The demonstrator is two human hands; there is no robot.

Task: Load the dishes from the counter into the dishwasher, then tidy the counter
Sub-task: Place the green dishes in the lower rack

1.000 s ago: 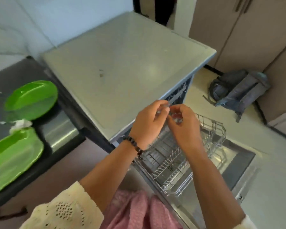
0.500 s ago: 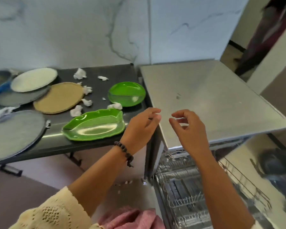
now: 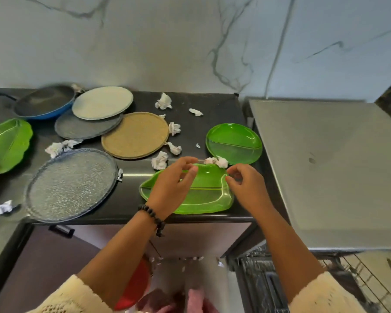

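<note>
A green leaf-shaped divided plate (image 3: 204,196) lies at the front edge of the dark counter (image 3: 131,208). My left hand (image 3: 172,186) hovers over its left half with the fingers loosely curled near the far rim. My right hand (image 3: 246,186) is at the plate's right rim, thumb and forefinger bent close to the edge; neither hand plainly grips it. Behind sits a round green divided plate (image 3: 234,143). The dishwasher (image 3: 325,166) stands to the right, with its pulled-out rack (image 3: 269,279) low at the right.
Further left on the counter are a tan plate (image 3: 134,134), a speckled grey plate (image 3: 70,184), two overlapping grey plates (image 3: 102,102), a blue pan (image 3: 44,102) and another green plate (image 3: 7,143). Crumpled tissues (image 3: 159,160) are scattered between them.
My view swung from the dishwasher rack up to the counter. Both hands moved left from the dishwasher and now sit at the green leaf-shaped plate.
</note>
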